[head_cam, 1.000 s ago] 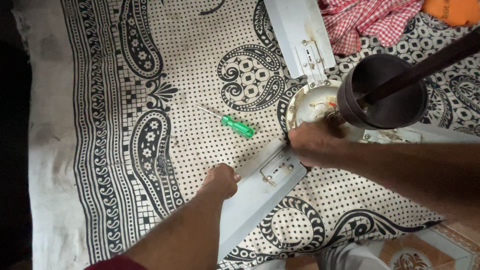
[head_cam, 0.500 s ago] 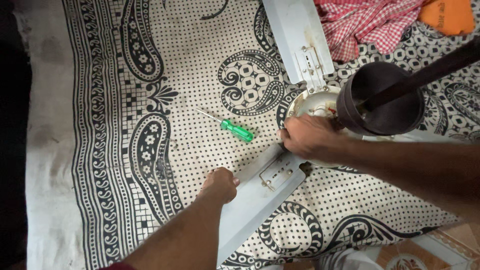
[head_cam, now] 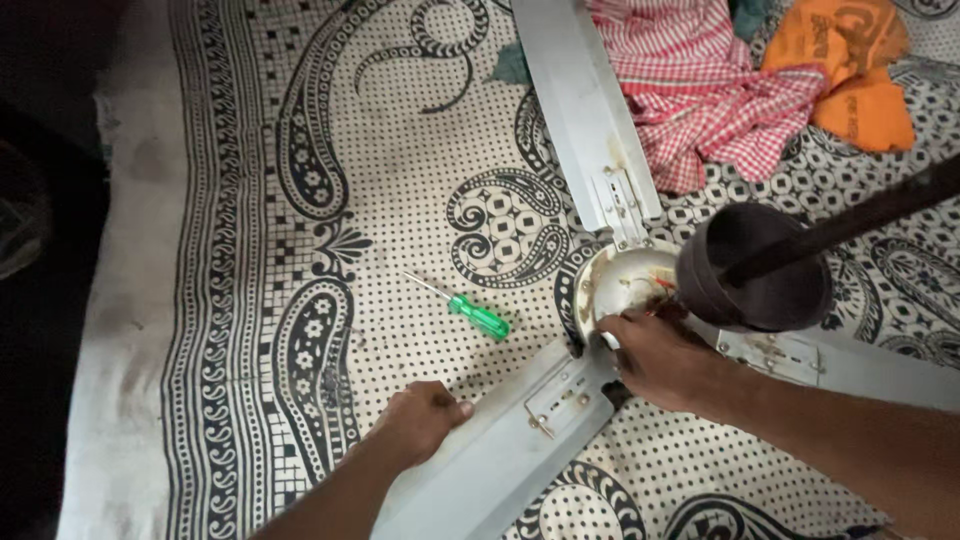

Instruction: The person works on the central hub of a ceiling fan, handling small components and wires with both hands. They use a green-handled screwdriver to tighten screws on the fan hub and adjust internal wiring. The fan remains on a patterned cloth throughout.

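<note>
Grey fan blade [head_cam: 500,455] lies under our left hand [head_cam: 420,420], fingers curled on its edge; our right hand [head_cam: 655,355] grips the fan hub [head_cam: 625,285] near a green screwdriver [head_cam: 470,312].

Soft, even daylight, moderately bright over the patterned bedsheet [head_cam: 400,150]; no hard glare. Left edge falls off into deep shadow, near black at the upper left corner. Faint soft shadows under the green screwdriver [head_cam: 478,317] and along the fan blade [head_cam: 500,450]. The dark canopy cup [head_cam: 755,265] and its rod sit close to the lens, slightly blurred. Bottom-edge forearms soft. Slight wide-angle stretch at the corners.
</note>
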